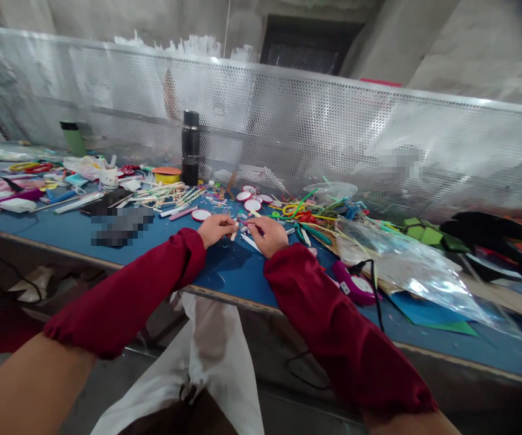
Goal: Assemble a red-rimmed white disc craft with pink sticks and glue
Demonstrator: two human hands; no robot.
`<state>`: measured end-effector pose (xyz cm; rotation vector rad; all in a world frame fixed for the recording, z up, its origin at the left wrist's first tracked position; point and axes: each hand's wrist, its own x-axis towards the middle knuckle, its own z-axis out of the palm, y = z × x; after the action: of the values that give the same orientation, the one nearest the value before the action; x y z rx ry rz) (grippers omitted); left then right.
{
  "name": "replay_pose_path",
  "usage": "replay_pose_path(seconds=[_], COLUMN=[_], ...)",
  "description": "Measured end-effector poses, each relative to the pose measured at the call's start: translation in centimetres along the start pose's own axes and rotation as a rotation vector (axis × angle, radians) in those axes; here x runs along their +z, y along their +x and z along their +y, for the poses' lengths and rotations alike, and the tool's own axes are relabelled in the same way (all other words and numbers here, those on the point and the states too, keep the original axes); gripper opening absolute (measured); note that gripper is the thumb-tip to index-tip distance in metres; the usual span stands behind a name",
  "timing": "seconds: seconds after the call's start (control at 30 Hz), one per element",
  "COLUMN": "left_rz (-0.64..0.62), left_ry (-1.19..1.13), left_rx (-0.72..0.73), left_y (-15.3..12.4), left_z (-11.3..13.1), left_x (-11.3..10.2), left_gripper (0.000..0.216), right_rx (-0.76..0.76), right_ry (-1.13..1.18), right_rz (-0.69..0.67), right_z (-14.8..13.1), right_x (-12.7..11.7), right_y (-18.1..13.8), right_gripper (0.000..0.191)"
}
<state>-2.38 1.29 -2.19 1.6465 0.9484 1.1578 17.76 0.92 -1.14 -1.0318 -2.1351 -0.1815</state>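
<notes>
Blue table (238,272), red sleeves (143,284), pale stick (235,232)

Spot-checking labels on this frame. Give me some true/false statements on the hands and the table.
1. The left hand and right hand meet over the blue table, and the left pinches a small pale stick. True.
2. The black bottle lies on its side. False: it stands upright by the perforated metal panel.
3. Both forearms wear dark red sleeve covers. True.
4. The clear plastic bag lies left of the left hand. False: it lies to the right of the right hand.
5. The purple device sits by the bottle. False: it sits near the right forearm, with a black cable on it.
</notes>
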Motion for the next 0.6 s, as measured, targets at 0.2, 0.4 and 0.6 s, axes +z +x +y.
replay_pose_path(seconds=[0.2,0.4,0.6], left_rz=[0.011,0.000,0.022], left_ry=[-0.002,0.012,0.010], left_rx=[-0.026,-0.004,0.002], left_y=[-0.22,-0.25,0.09], left_z=[0.12,0.35,-0.36], left_x=[0.01,-0.01,-0.23], left_gripper=[0.028,0.026,0.027], right_rx=[0.018,0.071,0.076], right_ry=[-0.005,0.061,0.063], right_rz=[0.001,-0.003,0.038], right_z=[0.13,0.43,0.63], right_x=[0.22,0.53,0.61], right_y=[0.04,0.03,0.17], right_gripper=[0.026,0.023,0.021])
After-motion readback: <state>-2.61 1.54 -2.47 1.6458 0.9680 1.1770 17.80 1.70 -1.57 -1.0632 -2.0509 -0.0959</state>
